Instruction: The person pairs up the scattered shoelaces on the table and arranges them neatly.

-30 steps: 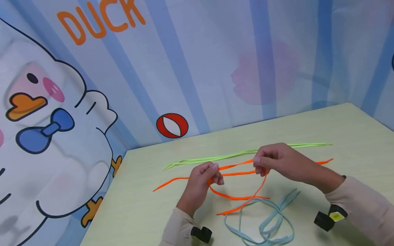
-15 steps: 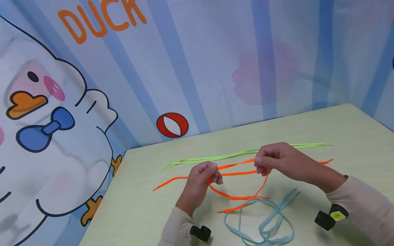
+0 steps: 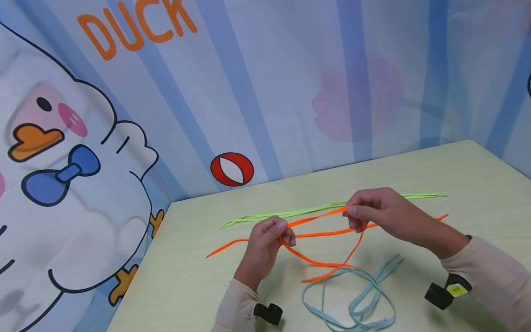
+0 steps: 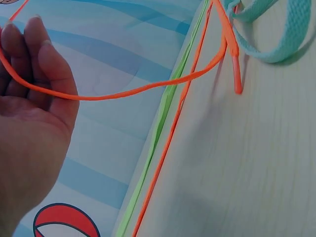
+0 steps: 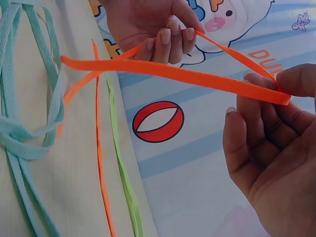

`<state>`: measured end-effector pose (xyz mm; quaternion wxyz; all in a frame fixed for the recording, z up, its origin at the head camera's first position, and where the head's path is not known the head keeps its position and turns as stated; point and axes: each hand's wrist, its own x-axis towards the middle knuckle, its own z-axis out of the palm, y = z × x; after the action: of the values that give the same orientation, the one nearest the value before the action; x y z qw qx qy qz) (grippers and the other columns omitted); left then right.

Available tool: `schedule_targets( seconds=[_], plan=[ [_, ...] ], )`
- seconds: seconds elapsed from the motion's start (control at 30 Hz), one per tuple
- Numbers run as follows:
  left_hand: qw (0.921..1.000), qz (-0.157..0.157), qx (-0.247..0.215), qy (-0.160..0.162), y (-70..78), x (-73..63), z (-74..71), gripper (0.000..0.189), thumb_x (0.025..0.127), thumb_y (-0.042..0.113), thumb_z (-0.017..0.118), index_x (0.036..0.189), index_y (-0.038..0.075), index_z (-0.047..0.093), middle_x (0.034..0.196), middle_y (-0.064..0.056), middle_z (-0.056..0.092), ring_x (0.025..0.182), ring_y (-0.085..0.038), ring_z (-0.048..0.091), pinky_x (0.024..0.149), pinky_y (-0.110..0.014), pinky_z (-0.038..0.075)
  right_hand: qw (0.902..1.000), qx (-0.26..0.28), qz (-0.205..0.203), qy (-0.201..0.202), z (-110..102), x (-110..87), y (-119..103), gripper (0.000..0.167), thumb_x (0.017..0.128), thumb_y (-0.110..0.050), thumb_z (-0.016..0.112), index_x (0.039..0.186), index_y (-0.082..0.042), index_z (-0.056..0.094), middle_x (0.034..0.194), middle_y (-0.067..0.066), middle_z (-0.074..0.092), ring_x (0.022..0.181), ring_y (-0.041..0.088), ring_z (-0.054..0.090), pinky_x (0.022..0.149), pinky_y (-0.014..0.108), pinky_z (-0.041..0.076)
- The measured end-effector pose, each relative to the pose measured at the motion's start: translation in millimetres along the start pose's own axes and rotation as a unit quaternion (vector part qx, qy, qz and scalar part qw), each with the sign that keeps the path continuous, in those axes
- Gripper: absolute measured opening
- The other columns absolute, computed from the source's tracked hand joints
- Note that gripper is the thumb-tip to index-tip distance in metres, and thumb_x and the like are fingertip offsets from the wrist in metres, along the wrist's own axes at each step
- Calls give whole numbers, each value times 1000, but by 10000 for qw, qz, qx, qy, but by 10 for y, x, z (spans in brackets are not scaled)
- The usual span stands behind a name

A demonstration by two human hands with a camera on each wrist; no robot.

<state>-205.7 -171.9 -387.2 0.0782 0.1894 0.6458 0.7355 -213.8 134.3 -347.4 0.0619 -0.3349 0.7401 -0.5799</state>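
Note:
An orange shoelace [image 3: 317, 217] is stretched between both hands above the table. My left hand [image 3: 265, 244] pinches it on the left, and my right hand [image 3: 383, 214] pinches it higher on the right. In the right wrist view the flat orange lace [image 5: 187, 76] doubles back at the right thumb and fingertips. Both loose ends hang down and cross, their tips near a tangled light blue shoelace [image 3: 352, 310]. Behind the hands a second orange lace [image 3: 325, 234] lies along the table. In the left wrist view a strand passes over the fingers of the left hand [image 4: 34, 84].
Farther back on the pale wooden table [image 3: 166, 281] lies a folded lime green shoelace [image 3: 290, 214]. A printed curtain [image 3: 286, 92] with a duck figure hangs behind the table's far edge. A black wrist camera [image 3: 439, 296] sits below the right sleeve.
My right hand has risen slightly and my left hand has shifted a little left, widening the stretch of orange lace between them. One hanging tip has slid rightward and up.

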Motion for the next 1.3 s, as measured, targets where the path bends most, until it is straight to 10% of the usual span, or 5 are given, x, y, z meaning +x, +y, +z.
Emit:
schedule_targets(
  seconds=[1.3],
  plan=[
    [9980,472,-133,404,158,-39,-81,22,102,24,54,83,13,58,76,-2,55,79,-19,58,83,-32,50,9972,-3,-302,685,-55,-46,-118,19,104,-12,54,89,-4,63,78,11,61,75,30,62,71,33,55]
  ],
)
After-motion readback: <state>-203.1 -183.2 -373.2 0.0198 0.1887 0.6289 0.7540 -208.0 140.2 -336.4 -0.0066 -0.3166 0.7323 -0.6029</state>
